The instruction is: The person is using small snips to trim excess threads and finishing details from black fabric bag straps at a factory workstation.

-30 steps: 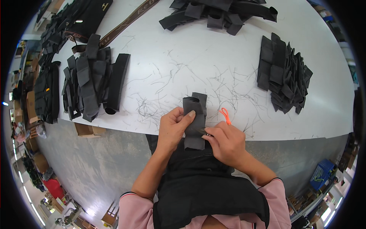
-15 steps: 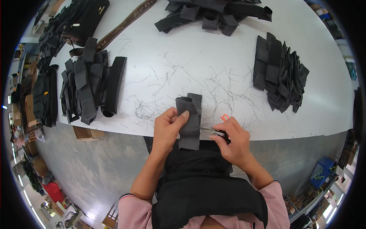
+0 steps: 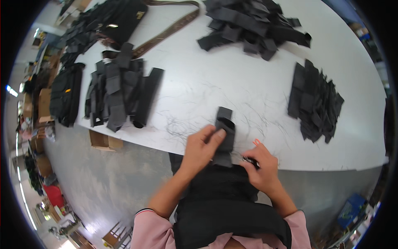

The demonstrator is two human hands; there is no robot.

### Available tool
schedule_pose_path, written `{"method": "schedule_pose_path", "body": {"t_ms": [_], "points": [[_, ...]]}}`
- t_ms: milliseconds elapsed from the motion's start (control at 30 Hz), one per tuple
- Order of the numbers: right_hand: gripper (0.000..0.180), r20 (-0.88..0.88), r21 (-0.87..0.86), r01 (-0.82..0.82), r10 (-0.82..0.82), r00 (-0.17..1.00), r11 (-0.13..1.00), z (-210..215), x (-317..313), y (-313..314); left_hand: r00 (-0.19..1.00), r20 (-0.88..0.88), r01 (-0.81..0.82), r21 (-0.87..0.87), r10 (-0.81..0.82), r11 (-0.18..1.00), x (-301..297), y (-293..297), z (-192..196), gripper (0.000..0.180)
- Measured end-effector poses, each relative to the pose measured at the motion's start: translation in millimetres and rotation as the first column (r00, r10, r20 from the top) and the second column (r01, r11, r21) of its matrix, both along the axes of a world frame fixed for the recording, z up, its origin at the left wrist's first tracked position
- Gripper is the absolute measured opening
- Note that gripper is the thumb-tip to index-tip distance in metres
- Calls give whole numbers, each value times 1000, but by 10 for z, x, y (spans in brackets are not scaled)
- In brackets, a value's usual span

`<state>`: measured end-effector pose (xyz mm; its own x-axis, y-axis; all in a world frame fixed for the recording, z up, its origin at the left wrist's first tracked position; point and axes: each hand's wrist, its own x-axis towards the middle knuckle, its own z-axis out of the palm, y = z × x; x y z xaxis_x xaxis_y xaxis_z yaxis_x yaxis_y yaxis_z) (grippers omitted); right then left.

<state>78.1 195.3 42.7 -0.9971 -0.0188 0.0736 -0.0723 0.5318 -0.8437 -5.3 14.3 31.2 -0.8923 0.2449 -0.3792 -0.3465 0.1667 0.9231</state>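
My left hand (image 3: 202, 150) grips one strap (image 3: 224, 135); right hand (image 3: 260, 166) clenches snips (image 3: 251, 159). Piles (image 3: 315, 101) suggest plenty remains.

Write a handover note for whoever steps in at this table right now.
Left hand: pinching a folded black fabric strap piece at the near edge of the white table.
Right hand: closed on a small orange-handled cutting tool, beside the strap.
Done or left: cannot tell from piles alone. Black strap stacks lie to the left, far centre and right; loose thread clippings litter the tabletop.
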Motion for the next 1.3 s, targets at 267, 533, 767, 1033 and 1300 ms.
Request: {"method": "schedule_pose_path", "body": {"t_ms": [267,533,767,1033,1300], "points": [[20,501,-360,332,-119,857,872,-250,-13,25,911,-337,275,70,-237,959,-126,-227,-263,34],[18,60,-16,367,-366,929,930,-145,-325,348,607,-723,-37,-441,-331,897,-386,-724,500,24],[36,-87,599,534,-614,784,597,-338,-917,1321,740,-453,-189,-849,-498,493,-1219,-2192,616,44],[63,103,593,498,-674,732,632,-673,-1259,1450,481,-699,-529,-713,-529,461,-1175,-1896,456,38],[59,198,495,540,-693,693,681,-628,-1081,1367,755,-596,170,-226,-274,959,-597,78,76,34]]}}
